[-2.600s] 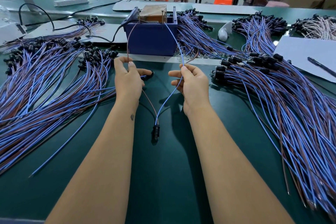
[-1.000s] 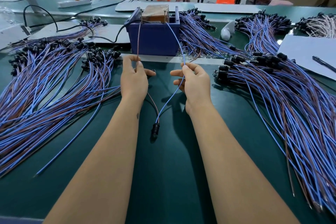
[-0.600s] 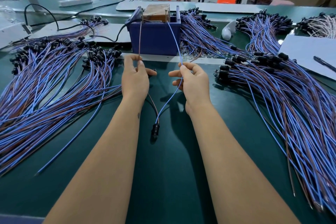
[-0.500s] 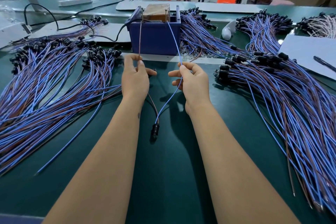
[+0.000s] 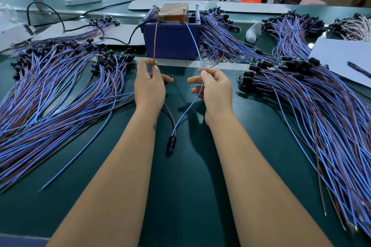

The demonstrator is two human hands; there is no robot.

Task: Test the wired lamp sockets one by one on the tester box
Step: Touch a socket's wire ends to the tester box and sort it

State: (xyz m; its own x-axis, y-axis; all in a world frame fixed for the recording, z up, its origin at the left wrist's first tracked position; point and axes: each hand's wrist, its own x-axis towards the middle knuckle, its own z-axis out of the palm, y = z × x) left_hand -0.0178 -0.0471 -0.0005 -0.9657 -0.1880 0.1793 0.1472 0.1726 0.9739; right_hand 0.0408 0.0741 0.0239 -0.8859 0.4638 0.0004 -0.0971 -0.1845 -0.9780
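A brown wire [image 5: 155, 44] is pinched in the left hand [image 5: 149, 84] and a blue wire [image 5: 193, 44] in the right hand [image 5: 213, 88], both led up to the tester box [image 5: 172, 41]. Their black socket [image 5: 171, 143] lies on the table [image 5: 190, 196] nearer than the box, between the forearms. Wire bundles [image 5: 50, 96] are heaped left and right of the box, and a white bulb [image 5: 253, 33] lies to its right.

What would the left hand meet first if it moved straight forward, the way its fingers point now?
Probably the blue tester box. The left hand points up along the brown wire towards it, with only a pale strip between. Depth is unclear.
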